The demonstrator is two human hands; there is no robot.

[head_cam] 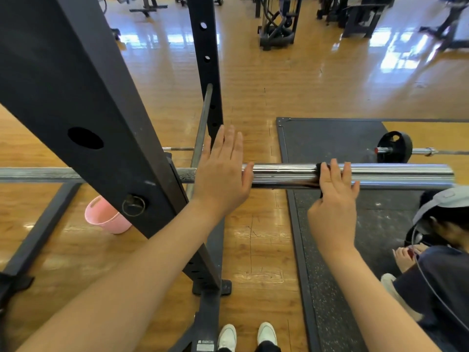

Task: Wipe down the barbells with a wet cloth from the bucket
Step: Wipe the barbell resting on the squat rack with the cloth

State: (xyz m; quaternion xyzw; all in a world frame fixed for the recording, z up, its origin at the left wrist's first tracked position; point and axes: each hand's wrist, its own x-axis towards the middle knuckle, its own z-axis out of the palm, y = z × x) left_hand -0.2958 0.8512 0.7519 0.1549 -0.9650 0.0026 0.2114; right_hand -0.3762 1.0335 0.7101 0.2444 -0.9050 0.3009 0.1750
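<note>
A chrome barbell lies level across the view on a black rack. My right hand presses a dark cloth against the barbell's thick sleeve, fingers laid over the top and thumb below; only a sliver of cloth shows. My left hand is flat with straight fingers, resting against the barbell at the inner end of the sleeve beside the rack upright. A pink bucket stands on the wooden floor to the lower left, partly hidden behind the upright.
The black rack upright slants across the left, with a second post behind it. A black rubber mat holds another barbell with a plate. A person sits at the lower right. Gym machines stand at the back.
</note>
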